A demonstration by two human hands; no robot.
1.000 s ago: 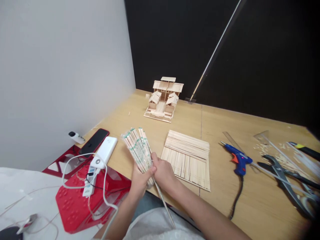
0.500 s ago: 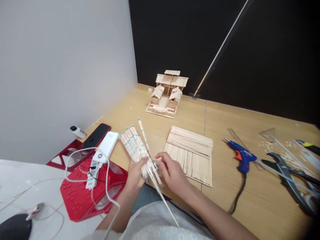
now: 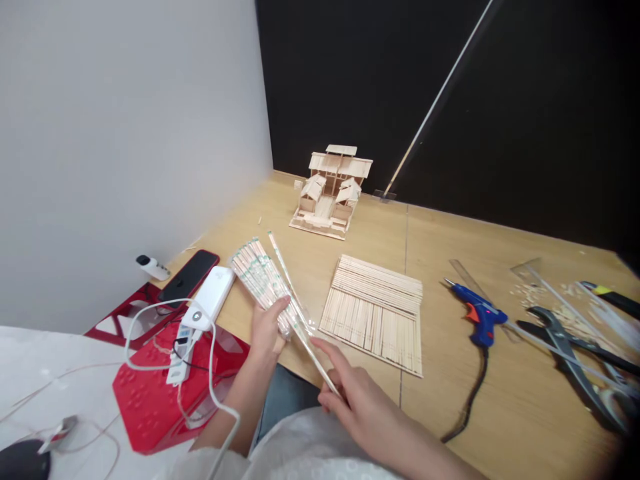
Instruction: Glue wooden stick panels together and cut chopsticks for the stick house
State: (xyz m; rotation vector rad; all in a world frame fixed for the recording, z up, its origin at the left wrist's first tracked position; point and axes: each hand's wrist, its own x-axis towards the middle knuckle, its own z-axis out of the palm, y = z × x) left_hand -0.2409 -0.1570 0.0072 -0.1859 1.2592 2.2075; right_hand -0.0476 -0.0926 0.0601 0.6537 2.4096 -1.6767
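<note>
My left hand (image 3: 269,328) is closed round a bundle of paper-wrapped chopsticks (image 3: 260,270) with green print, some in clear plastic. One wrapped pair stands apart from the bundle's right side. Bare wooden sticks poke out of the bundle's lower end, and my right hand (image 3: 350,393) grips their tips between thumb and fingers, index finger stretched along them. Just right of the bundle, a flat panel of wooden sticks (image 3: 375,313) lies on the table, its upper rows crosswise over the lower ones.
A stick-built house model (image 3: 330,193) stands at the back. To the right lie a blue glue gun (image 3: 477,310), pliers (image 3: 570,353), a clear ruler (image 3: 467,277) and wood scraps (image 3: 565,307). A phone (image 3: 190,277), white power bank (image 3: 213,297) and red stool (image 3: 150,393) are at left.
My right hand has moved down and toward me, from the middle of the bundle to the bare stick ends. My left hand still holds the bundle. The view has shifted slightly.
</note>
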